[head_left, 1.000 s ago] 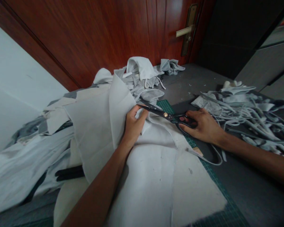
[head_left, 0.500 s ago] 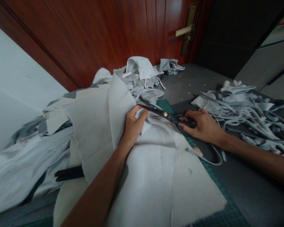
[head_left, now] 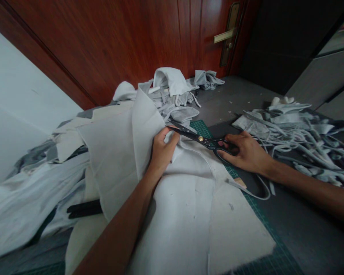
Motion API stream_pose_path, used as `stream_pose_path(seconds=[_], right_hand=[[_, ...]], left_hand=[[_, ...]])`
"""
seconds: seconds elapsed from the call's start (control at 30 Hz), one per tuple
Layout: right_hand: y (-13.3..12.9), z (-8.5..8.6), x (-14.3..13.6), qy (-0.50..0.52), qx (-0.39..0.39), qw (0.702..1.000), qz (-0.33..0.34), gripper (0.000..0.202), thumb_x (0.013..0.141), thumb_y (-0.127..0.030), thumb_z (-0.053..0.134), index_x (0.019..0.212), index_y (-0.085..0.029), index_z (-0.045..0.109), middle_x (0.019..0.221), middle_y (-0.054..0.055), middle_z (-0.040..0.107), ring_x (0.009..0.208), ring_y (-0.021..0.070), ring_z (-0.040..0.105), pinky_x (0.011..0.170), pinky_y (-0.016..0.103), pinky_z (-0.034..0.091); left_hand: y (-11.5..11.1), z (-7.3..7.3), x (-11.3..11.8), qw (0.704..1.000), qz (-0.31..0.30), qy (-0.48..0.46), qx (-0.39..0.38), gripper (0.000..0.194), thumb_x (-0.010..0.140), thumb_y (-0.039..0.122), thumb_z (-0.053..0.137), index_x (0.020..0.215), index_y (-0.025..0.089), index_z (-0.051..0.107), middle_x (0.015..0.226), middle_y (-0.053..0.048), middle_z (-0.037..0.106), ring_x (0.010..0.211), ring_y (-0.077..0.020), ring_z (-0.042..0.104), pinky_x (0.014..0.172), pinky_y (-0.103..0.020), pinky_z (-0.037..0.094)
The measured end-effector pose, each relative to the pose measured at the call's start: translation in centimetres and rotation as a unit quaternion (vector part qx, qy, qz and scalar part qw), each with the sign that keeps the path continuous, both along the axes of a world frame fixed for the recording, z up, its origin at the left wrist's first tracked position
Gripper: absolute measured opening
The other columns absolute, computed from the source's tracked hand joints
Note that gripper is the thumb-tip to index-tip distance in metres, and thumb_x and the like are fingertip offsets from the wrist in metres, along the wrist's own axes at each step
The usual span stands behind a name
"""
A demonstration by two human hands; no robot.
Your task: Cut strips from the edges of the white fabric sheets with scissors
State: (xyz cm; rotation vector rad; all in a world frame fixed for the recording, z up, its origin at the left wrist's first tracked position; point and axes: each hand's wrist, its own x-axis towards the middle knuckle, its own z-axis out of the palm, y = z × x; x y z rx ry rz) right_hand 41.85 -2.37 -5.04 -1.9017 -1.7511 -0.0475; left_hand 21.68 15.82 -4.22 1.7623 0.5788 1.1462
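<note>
My right hand [head_left: 243,152] is closed round the handles of black scissors [head_left: 200,139] with a brass-coloured pivot. Their blades point left and lie against the fabric edge at my left fingertips. My left hand [head_left: 164,149] pinches a pale grey-white fabric piece [head_left: 183,202], thumb on one side and fingers on the other. The fabric drapes toward me and also stands up in a fold behind the hand. Where exactly the lower blade sits is partly hidden by cloth and fingers.
A green cutting mat [head_left: 259,214] lies under the fabric. To the right is a heap of grey strips [head_left: 304,141]; more scraps [head_left: 172,84] pile before a reddish wooden door [head_left: 117,42]. White cloth [head_left: 60,194] and a black object [head_left: 84,209] lie at left.
Almost nothing differs. The view has shifted very slightly, while both hands, the scissors and the fabric keep the same positions relative to one another.
</note>
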Motion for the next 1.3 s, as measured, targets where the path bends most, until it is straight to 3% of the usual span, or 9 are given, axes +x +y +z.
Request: stream_pose_path(seconds=[0.4, 0.83, 1.3], right_hand=[[-0.07, -0.09, 0.08, -0.009, 0.004, 1.0, 0.021, 0.035, 0.097, -0.053, 0.053, 0.079, -0.024, 0.049, 0.066, -0.002, 0.062, 0.059, 0.018, 0.06, 0.079, 0.039, 0.038], [-0.09, -0.15, 0.18, -0.011, 0.008, 1.0, 0.022, 0.036, 0.1, -0.052, 0.051, 0.078, -0.023, 0.051, 0.062, -0.003, 0.06, 0.056, 0.0166, 0.057, 0.076, 0.038, 0.039], [0.05, -0.23, 0.25, 0.0, 0.0, 1.0, -0.011, 0.031, 0.092, -0.046, 0.058, 0.072, -0.023, 0.052, 0.061, -0.002, 0.063, 0.056, 0.0171, 0.058, 0.074, 0.038, 0.04]], left_hand=[[0.18, -0.26, -0.05, 1.0, -0.003, -0.004, -0.004, 0.023, 0.088, 0.031, 0.067, 0.105, 0.02, 0.077, 0.106, -0.003, 0.078, 0.108, -0.022, 0.068, 0.101, -0.032, 0.048], [0.13, -0.3, -0.2, 1.0, -0.008, 0.002, -0.021, 0.02, 0.089, 0.034, 0.068, 0.1, 0.021, 0.077, 0.096, -0.001, 0.077, 0.096, -0.0193, 0.068, 0.09, -0.028, 0.05], [-0.02, -0.18, -0.24, 1.0, -0.006, 0.017, -0.016, 0.019, 0.088, 0.034, 0.067, 0.095, 0.02, 0.076, 0.093, -0.002, 0.075, 0.092, -0.0197, 0.066, 0.088, -0.028, 0.05]])
